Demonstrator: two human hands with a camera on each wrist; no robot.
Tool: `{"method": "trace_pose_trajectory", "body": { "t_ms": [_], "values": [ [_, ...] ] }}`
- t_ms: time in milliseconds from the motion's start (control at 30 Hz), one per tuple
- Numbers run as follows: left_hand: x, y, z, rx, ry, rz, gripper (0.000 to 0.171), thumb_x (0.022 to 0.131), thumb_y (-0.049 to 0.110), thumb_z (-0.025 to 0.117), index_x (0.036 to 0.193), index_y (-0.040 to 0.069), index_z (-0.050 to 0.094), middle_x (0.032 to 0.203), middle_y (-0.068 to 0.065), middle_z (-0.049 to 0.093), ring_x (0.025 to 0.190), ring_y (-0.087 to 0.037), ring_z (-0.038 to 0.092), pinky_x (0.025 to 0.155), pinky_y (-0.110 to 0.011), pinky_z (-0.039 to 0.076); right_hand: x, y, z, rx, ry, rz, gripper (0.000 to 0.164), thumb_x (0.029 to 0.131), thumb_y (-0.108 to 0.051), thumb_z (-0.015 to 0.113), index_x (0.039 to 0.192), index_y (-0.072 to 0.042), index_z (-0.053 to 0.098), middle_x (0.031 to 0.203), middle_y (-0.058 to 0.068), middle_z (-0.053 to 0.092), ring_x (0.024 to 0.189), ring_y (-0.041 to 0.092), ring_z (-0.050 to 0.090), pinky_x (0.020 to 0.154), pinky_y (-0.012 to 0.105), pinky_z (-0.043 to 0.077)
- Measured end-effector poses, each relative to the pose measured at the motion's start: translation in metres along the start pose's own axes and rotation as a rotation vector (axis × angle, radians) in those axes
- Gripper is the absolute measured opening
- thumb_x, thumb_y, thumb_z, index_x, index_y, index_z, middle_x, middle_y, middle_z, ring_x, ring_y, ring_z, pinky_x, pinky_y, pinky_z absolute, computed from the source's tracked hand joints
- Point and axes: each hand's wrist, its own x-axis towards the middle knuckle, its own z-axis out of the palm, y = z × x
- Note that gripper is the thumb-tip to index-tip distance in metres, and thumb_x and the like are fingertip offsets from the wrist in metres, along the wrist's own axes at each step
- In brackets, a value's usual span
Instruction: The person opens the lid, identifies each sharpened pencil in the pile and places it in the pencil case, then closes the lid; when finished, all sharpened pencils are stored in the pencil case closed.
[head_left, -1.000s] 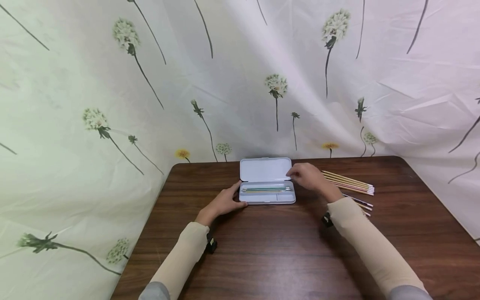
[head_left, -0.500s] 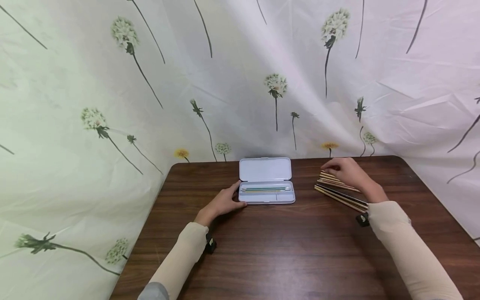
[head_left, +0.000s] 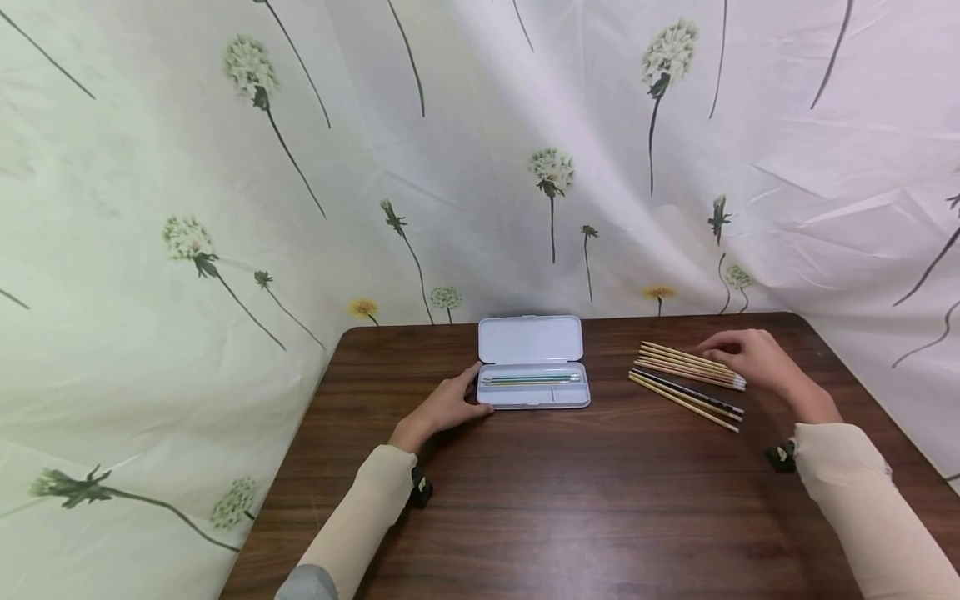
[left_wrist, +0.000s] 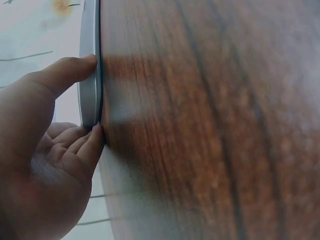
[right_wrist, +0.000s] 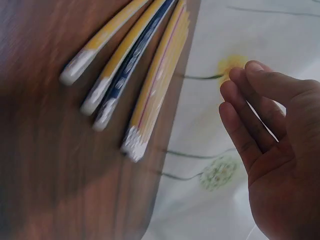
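A pale pencil case (head_left: 531, 340) lies with its lid raised near the table's far edge, a few pencils (head_left: 529, 379) in its rear compartment. My left hand (head_left: 444, 403) holds the case's left end, thumb at the front corner and fingers around the end; the left wrist view shows the thumb on its side wall (left_wrist: 90, 100). To the right lies a row of yellow pencils (head_left: 678, 360), with a dark pencil (right_wrist: 132, 65) and more yellow ones nearer me. My right hand (head_left: 761, 362) hovers by their eraser ends, fingers extended and slightly bent, holding nothing.
The brown wooden table (head_left: 555, 500) carries the case and the pencils. A white cloth (head_left: 480, 167) printed with dandelions hangs behind its far edge and along its sides.
From beside the case's right end, my right hand has moved right, across the pencils to their eraser ends, uncovering them. My left hand and the case stay as they were.
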Motion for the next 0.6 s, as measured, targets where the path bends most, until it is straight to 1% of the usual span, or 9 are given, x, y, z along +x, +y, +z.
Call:
{"method": "trace_pose_trajectory", "body": {
  "t_ms": [67,167,267,400,500,600],
  "values": [
    [0.000,0.000,0.001,0.002,0.001,-0.002,0.095,0.099,0.037,0.078,0.171,0.011,0.023,0.171,-0.018,0.038,0.147,-0.036,0.054,0.119,-0.050,0.047,-0.004,0.007,0.000,-0.006,-0.006,0.016,0.015,0.102,-0.009,0.072,0.111,-0.004,0.083,0.105,0.019,0.081,0.073,0.014,0.065,0.063,0.028,0.047],
    [0.000,0.001,0.001,0.003,0.001,-0.006,0.094,0.099,0.036,0.078,0.171,0.012,0.023,0.170,-0.018,0.039,0.147,-0.035,0.054,0.119,-0.049,0.047,-0.009,0.015,0.002,0.003,-0.026,0.058,0.016,0.102,-0.008,0.071,0.110,-0.001,0.082,0.107,0.021,0.080,0.079,0.014,0.068,0.064,0.029,0.050],
    [0.000,0.001,0.000,0.000,-0.011,-0.009,0.094,0.099,0.036,0.078,0.172,0.012,0.022,0.171,-0.018,0.039,0.148,-0.034,0.053,0.120,-0.049,0.046,-0.014,0.021,0.005,0.025,-0.042,0.112,0.016,0.102,-0.010,0.072,0.111,-0.001,0.082,0.109,0.021,0.080,0.084,0.014,0.068,0.066,0.029,0.051],
    [0.000,0.001,-0.001,0.004,-0.016,-0.008,0.095,0.099,0.036,0.078,0.171,0.010,0.023,0.170,-0.019,0.039,0.148,-0.035,0.053,0.120,-0.050,0.047,-0.019,0.029,0.012,0.043,-0.046,0.135,0.016,0.102,-0.008,0.072,0.112,0.001,0.081,0.108,0.021,0.080,0.089,0.019,0.071,0.068,0.029,0.053],
    [0.000,0.000,-0.001,0.005,-0.015,-0.007,0.095,0.099,0.036,0.078,0.171,0.010,0.023,0.170,-0.019,0.039,0.148,-0.034,0.053,0.119,-0.050,0.047,-0.021,0.035,0.019,0.034,-0.042,0.130,0.015,0.101,-0.004,0.070,0.111,0.002,0.081,0.105,0.021,0.080,0.092,0.028,0.074,0.072,0.036,0.056],
    [0.000,0.000,-0.001,0.001,-0.015,-0.009,0.095,0.099,0.037,0.078,0.171,0.011,0.022,0.171,-0.018,0.038,0.149,-0.034,0.052,0.120,-0.049,0.046,-0.023,0.040,0.025,0.019,-0.027,0.118,0.015,0.100,0.000,0.069,0.109,0.001,0.081,0.106,0.022,0.080,0.099,0.039,0.074,0.081,0.051,0.059]
  ]
}}
